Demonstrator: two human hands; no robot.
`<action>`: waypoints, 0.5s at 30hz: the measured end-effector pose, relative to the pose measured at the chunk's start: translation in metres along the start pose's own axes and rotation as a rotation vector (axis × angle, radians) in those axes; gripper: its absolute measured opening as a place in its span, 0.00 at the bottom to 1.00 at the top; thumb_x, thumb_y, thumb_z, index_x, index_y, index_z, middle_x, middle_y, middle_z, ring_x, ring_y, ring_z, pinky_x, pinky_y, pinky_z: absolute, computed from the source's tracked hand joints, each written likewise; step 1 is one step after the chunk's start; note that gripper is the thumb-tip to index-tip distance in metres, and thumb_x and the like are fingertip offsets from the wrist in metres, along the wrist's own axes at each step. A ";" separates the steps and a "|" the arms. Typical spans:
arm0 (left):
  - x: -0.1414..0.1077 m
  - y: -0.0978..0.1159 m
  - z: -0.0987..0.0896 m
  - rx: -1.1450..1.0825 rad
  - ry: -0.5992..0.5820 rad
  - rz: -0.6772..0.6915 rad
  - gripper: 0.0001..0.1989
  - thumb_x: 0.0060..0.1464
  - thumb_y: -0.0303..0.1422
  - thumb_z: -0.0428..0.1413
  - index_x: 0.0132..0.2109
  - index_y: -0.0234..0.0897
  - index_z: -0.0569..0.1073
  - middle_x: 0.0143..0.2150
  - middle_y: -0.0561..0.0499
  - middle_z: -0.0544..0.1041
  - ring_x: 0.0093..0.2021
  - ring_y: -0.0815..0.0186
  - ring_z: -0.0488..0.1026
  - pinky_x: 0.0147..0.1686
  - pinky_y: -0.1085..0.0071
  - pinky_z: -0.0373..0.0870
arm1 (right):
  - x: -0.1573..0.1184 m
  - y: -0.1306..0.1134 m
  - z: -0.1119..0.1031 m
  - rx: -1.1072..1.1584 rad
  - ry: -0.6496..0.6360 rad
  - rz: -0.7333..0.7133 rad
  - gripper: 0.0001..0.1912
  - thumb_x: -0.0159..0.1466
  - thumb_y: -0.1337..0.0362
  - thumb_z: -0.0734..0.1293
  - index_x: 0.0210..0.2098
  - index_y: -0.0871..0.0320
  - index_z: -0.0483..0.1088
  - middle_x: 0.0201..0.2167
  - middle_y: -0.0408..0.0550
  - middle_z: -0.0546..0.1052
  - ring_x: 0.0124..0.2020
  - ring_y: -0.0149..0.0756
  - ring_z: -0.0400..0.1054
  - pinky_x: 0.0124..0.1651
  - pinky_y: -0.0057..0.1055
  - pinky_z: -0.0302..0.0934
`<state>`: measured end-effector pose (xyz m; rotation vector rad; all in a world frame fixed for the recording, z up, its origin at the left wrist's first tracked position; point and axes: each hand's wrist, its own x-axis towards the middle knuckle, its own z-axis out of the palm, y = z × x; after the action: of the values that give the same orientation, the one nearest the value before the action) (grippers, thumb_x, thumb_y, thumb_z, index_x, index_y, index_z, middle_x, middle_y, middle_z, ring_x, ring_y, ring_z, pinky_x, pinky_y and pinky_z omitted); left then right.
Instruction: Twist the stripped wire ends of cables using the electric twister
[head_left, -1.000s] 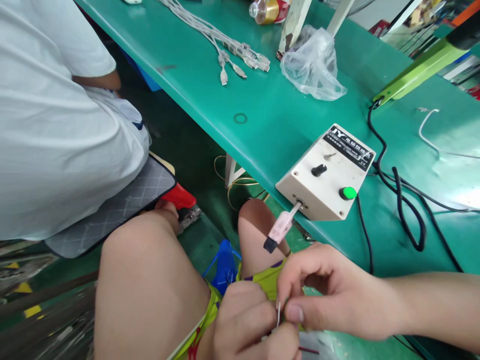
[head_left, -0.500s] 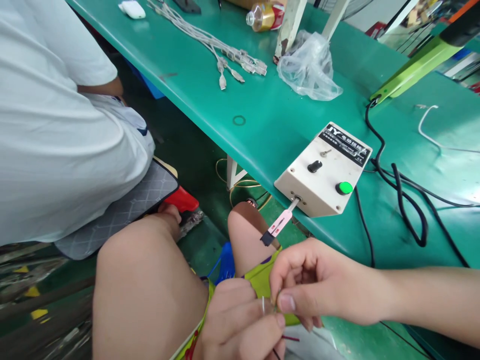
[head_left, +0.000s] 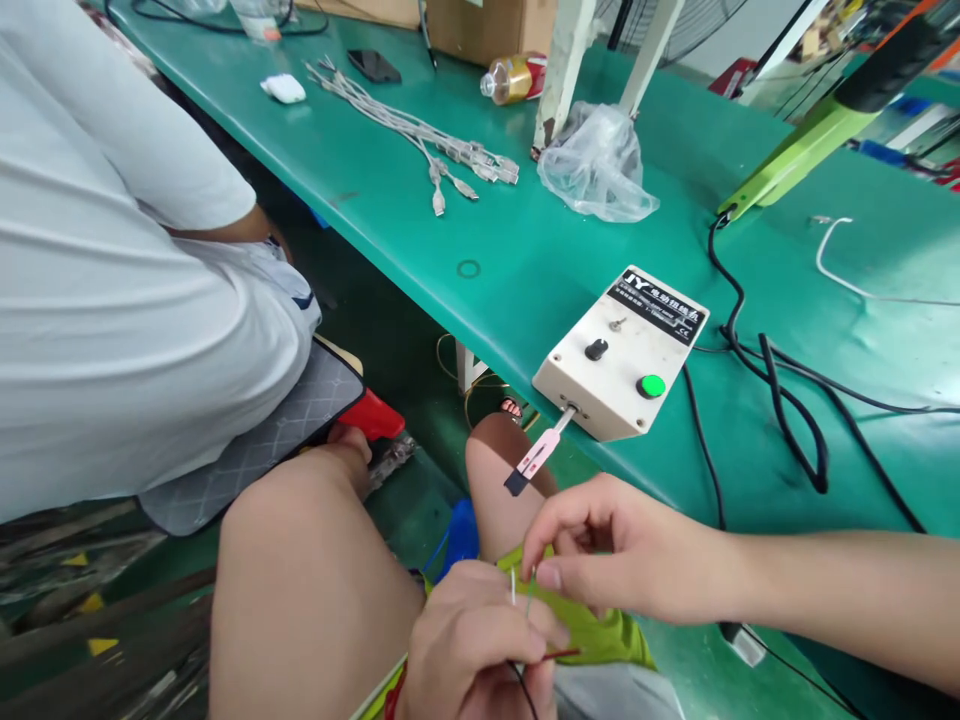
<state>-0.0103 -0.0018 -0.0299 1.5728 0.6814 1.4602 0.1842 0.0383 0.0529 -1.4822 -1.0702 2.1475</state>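
My left hand (head_left: 480, 635), low in the middle, is closed on a few thin wires; a white, a green, a red (head_left: 561, 654) and a black end (head_left: 523, 688) stick out between its fingers. Just above and to the right, my right hand (head_left: 600, 550) pinches the tip of the green wire (head_left: 530, 600) between thumb and forefinger. Beyond both hands, a white box (head_left: 619, 355) with a lit green button, a black knob and a small switch sits at the table edge. Its shaft carries a pink clip (head_left: 538, 452) with a black tip, which neither hand touches.
On the green table (head_left: 405, 235) lie a bundle of grey cables (head_left: 420, 135), a clear plastic bag (head_left: 600, 165), a bottle (head_left: 514, 78), a phone (head_left: 374, 66) and black cords (head_left: 795, 400). A green-handled tool (head_left: 802, 150) stands right. A person in white (head_left: 127, 300) sits left.
My right hand has drawn up slightly from my left hand, and more of the green wire shows between them. The view has shifted a little, showing more of the table's far side.
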 end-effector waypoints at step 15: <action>-0.014 -0.013 -0.003 0.201 0.126 -0.093 0.07 0.75 0.35 0.59 0.45 0.40 0.75 0.33 0.52 0.83 0.28 0.68 0.82 0.31 0.77 0.83 | -0.002 0.008 0.007 -0.099 0.068 -0.445 0.07 0.68 0.63 0.79 0.42 0.59 0.84 0.23 0.38 0.73 0.23 0.28 0.63 0.28 0.27 0.59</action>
<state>-0.0132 -0.0065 -0.0486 1.5855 0.9881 1.4678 0.1798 0.0290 0.0499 -1.2043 -1.3498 1.7460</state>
